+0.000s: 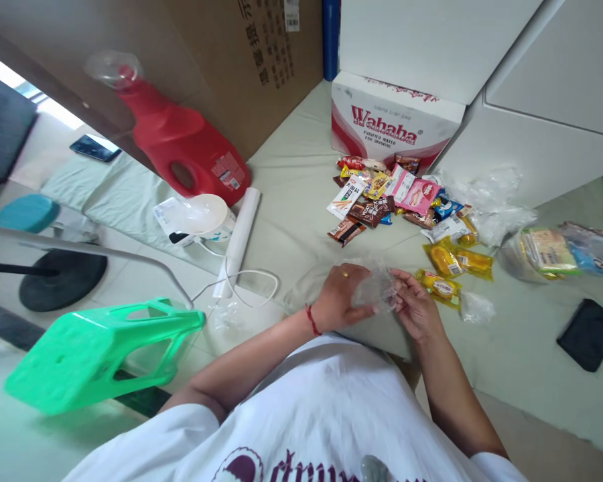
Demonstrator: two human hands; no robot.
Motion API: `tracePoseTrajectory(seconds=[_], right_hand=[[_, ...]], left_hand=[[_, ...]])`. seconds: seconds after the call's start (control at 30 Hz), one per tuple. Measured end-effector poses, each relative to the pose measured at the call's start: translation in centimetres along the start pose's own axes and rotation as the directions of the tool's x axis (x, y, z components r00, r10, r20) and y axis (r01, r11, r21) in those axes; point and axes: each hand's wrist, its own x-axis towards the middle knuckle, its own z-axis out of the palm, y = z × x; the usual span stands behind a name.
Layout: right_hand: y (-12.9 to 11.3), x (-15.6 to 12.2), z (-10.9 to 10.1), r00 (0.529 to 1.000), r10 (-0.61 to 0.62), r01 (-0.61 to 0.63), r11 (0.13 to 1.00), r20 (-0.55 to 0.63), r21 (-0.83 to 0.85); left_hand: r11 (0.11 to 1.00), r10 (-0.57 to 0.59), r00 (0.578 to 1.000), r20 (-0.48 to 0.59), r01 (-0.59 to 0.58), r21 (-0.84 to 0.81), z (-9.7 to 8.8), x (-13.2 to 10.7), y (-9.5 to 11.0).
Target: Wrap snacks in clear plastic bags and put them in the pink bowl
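Between my hands is a thin clear plastic bag (374,289), crumpled at its right side. My left hand (338,296), with a red string bracelet at the wrist, grips the bag's left part; some fingers are hidden behind the film. The fingertips of my right hand (417,309) pinch the bag's right edge. Just beyond lies a pile of wrapped snacks (372,211), with a pink packet (416,191) on top. Yellow wrapped cakes (439,286) lie beside my right hand, next to a small crumpled clear bag (476,308).
A Wahaha carton (382,124) stands behind the snacks. More crumpled plastic bags (500,214) and a filled clear bag (550,251) lie to the right, near a black pouch (589,335). At left are a red jug (191,147), a white roll (238,241) and a green stool (90,348).
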Motion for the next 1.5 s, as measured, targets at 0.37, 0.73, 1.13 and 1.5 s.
tracePoseTrajectory(seconds=[0.37,0.73,1.13,1.5], right_hand=[[1.4,-1.6,0.0,0.988,-0.095,0.050,0.939,-0.118,-0.340],[0.0,-1.2,-2.0,0.998,-0.038,0.036,0.997,-0.041,-0.069],[0.0,-3.0,-4.2,0.999,-0.038,0.032,0.945,-0.012,-0.324],[-2.6,3.2,1.9,0.957,-0.279,0.196,0.416,0.081,-0.888]], left_hand=[[0.998,-0.059,0.996,-0.063,0.059,-0.014,3.5,1.6,-0.8],[0.660,-0.582,0.786,-0.208,0.307,-0.686,-0.2,1.5,-1.2],[0.332,-0.710,0.683,-0.169,0.113,-0.936,-4.4,1.4,-1.7],[0.456,-0.604,0.774,-0.188,0.143,-0.879,-3.3,1.2,0.7]])
